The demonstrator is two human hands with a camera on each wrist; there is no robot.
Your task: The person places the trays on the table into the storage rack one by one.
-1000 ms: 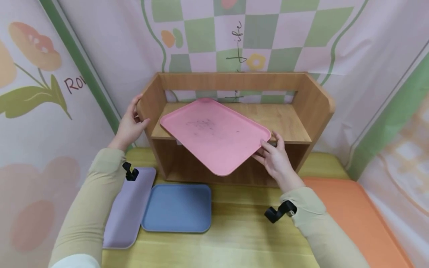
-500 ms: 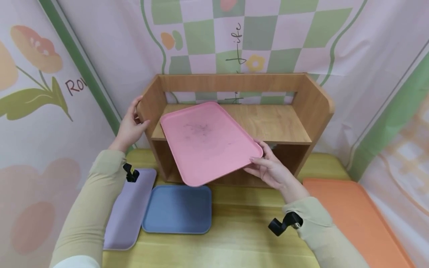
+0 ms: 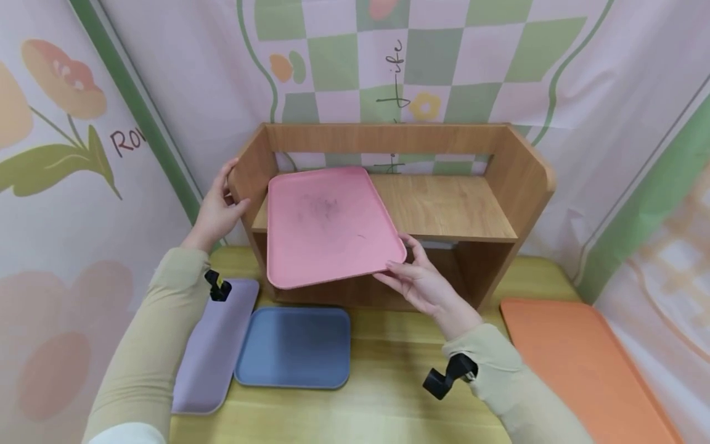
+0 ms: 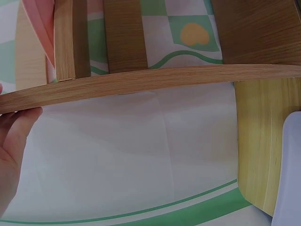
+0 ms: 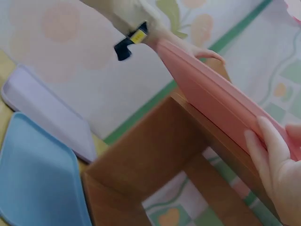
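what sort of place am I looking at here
Perhaps a small curtained-off corner indoors, though I can't be sure. Printed hangings close in the back and both sides, a wooden shelf unit stands on a wood-grain tabletop, and a person's right hand holds a pink tray.

Soft, even light fills the head view, with a blurry shadow on the table [image 3: 388, 401] at lower centre, while both wrist views look dimmer, the shelf [image 4: 155, 79] edge bowing in the left.
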